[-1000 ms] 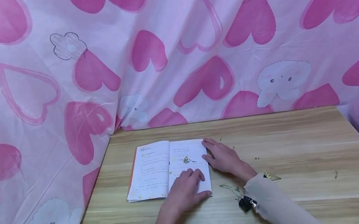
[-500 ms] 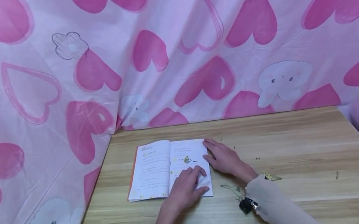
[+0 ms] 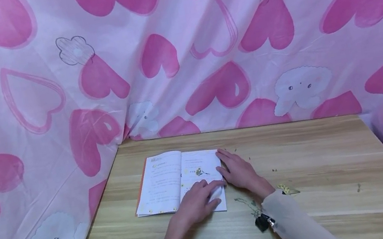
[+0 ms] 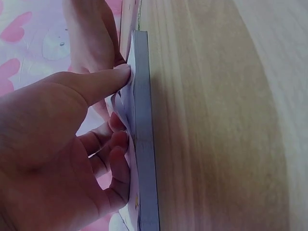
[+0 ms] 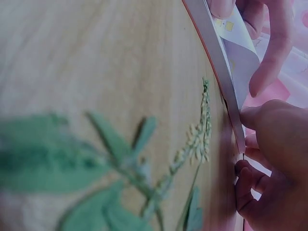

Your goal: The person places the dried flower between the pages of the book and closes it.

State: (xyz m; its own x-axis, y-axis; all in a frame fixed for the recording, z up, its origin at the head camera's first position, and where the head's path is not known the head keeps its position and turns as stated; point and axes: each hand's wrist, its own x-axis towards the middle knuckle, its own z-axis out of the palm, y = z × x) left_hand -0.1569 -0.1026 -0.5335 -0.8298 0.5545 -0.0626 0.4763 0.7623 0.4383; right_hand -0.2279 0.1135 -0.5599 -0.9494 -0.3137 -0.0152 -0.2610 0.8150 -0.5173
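An open book with white pages and an orange cover edge lies on the table. A small yellow-flowered sprig is on its right page. My left hand rests on the lower part of that page, index finger reaching out to the right edge. In the left wrist view, its thumb and fingertips touch the paper, and a page bulges up near the thumb. My right hand lies along the book's upper right edge. Its thumb touches the edge in the right wrist view, other fingers bent beside it.
A green leafy sprig lies beside the right wrist, large in the right wrist view. Yellow flowers sit by the right sleeve, and small plant bits are scattered on the wooden table. A pink heart-patterned cloth hangs behind.
My left index finger has stretched out to the right, from over the page to its right edge. The right hand and the book stay about where they were.
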